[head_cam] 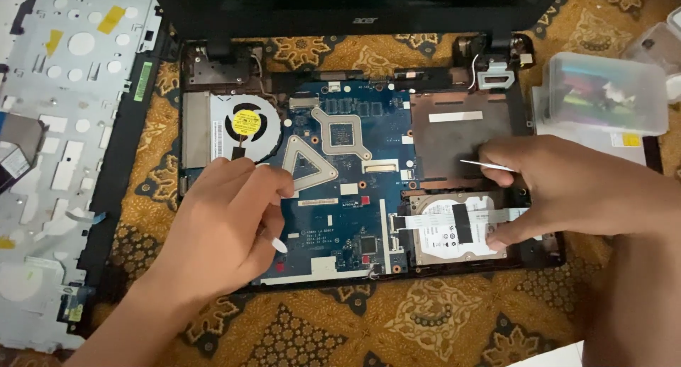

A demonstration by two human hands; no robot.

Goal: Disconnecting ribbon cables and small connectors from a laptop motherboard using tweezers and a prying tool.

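I see an opened laptop (355, 190) lying flat on a patterned cloth (397, 324), its long side running left to right and its dark screen (355, 5) at the far end. My left hand (227, 225) rests curled on the blue board (347, 218), pinching a small white piece (279, 244). My right hand (567, 190) lies flat, fingers pressing the silver drive (447, 232) and holding a thin white stick (486, 165). A clear plastic box (606, 90) at the right holds colourful bits.

A removed grey laptop cover (67, 161) lies at nine o'clock, a clear plastic box (606, 90) of small parts at two o'clock, both on patterned brown cloth (397, 324).
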